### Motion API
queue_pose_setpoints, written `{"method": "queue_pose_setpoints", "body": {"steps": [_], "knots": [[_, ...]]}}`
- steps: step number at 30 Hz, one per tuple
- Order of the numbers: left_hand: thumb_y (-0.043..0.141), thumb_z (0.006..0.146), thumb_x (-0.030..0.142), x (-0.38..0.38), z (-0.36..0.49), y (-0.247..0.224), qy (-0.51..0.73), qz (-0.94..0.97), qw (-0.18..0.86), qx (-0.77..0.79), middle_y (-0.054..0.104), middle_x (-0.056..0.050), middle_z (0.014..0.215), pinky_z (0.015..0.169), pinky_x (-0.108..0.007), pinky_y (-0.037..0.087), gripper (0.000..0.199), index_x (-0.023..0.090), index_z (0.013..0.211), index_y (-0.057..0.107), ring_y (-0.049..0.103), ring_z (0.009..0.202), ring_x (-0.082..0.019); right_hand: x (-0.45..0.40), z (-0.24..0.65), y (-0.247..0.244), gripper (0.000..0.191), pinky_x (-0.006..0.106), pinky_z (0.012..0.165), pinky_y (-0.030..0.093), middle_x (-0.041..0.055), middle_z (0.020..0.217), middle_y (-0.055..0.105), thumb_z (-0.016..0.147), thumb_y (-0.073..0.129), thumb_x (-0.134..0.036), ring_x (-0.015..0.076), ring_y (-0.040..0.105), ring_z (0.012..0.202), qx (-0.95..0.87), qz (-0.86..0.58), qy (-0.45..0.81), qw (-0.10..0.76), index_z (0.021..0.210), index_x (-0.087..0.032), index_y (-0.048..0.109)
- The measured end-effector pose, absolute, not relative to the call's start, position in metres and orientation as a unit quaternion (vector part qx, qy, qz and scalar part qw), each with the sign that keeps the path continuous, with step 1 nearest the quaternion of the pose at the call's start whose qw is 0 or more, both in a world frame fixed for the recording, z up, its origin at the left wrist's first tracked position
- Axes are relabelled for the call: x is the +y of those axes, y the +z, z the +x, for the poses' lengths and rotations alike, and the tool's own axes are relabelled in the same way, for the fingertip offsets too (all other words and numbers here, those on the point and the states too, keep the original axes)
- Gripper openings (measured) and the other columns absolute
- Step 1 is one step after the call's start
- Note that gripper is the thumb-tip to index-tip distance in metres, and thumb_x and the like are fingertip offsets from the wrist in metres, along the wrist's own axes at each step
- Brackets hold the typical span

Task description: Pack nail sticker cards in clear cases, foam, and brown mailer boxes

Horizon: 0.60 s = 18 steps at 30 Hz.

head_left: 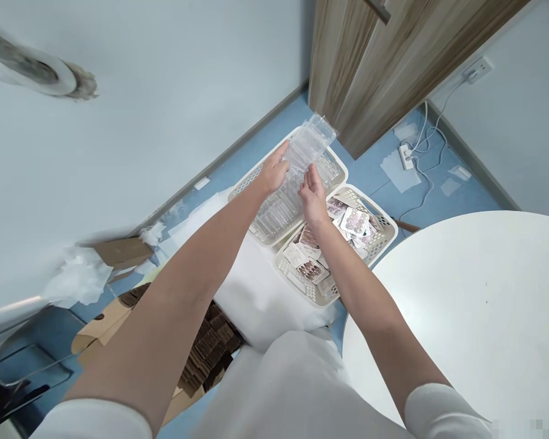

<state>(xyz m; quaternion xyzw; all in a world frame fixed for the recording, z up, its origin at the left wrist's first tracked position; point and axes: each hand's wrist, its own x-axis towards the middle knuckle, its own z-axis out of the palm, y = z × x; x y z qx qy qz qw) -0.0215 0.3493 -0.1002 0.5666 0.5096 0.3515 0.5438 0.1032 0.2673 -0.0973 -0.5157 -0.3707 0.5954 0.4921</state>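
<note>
A stack of clear plastic boxes (pixel 308 143) hangs over the far end of a white basket (pixel 346 174) that holds rows of similar clear boxes (pixel 274 213). My left hand (pixel 274 171) is closed on the stack's left side, its index finger lying along the plastic. On the stack's near right side is my right hand (pixel 313 190), fingers held together against the plastic. Beside it, a second white basket (pixel 388 227) contains many printed cards (pixel 354 221), partly hidden by my right forearm.
A round white table (pixel 466 317) stands at the right. Behind the baskets is a wooden cabinet (pixel 370 67). A power strip (pixel 406 157) with cables lies on the blue floor. An open carton of brown pieces (pixel 213 347) sits at lower left.
</note>
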Motion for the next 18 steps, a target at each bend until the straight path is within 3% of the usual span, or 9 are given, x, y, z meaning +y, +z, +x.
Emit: {"method": "queue_pose_setpoints", "body": {"steps": [5, 12, 15, 18], "knots": [[0.038, 0.075, 0.005, 0.337, -0.019, -0.085, 0.351, 0.566, 0.552, 0.502, 0.038, 0.001, 0.136, 0.107, -0.032, 0.018, 0.052, 0.017, 0.126, 0.040, 0.028, 0.128, -0.018, 0.265, 0.107, -0.087, 0.077, 0.045, 0.106, 0.016, -0.0033, 0.146, 0.015, 0.073, 0.054, -0.033, 0.0191, 0.013, 0.134, -0.385, -0.501, 0.599, 0.492, 0.137, -0.030, 0.011], [0.042, 0.081, 0.022, 0.304, -0.027, -0.055, 0.391, 0.570, 0.536, 0.484, 0.041, -0.003, 0.134, 0.106, -0.036, 0.020, 0.046, 0.019, 0.127, 0.040, 0.030, 0.127, -0.020, 0.236, 0.104, -0.053, 0.082, 0.044, 0.108, 0.013, -0.0034, 0.147, 0.006, 0.070, 0.056, -0.040, 0.0200, 0.008, 0.134, -0.403, -0.478, 0.602, 0.497, 0.137, -0.030, 0.010], [0.041, 0.082, 0.028, 0.274, -0.030, -0.033, 0.415, 0.569, 0.511, 0.493, 0.048, -0.006, 0.127, 0.102, -0.034, 0.027, 0.043, 0.018, 0.124, 0.043, 0.039, 0.122, -0.019, 0.208, 0.106, -0.034, 0.078, 0.043, 0.107, 0.018, -0.0010, 0.146, 0.011, 0.068, 0.057, -0.039, 0.0213, 0.013, 0.133, -0.404, -0.486, 0.589, 0.505, 0.136, -0.028, 0.018], [0.046, 0.080, 0.032, 0.232, -0.029, -0.006, 0.435, 0.561, 0.458, 0.535, 0.059, -0.007, 0.109, 0.092, -0.030, 0.037, 0.043, 0.015, 0.119, 0.047, 0.054, 0.103, -0.017, 0.168, 0.110, -0.011, 0.070, 0.042, 0.101, 0.030, 0.0038, 0.142, 0.026, 0.067, 0.058, -0.035, 0.0229, 0.030, 0.127, -0.405, -0.523, 0.551, 0.509, 0.130, -0.026, 0.030]]}}
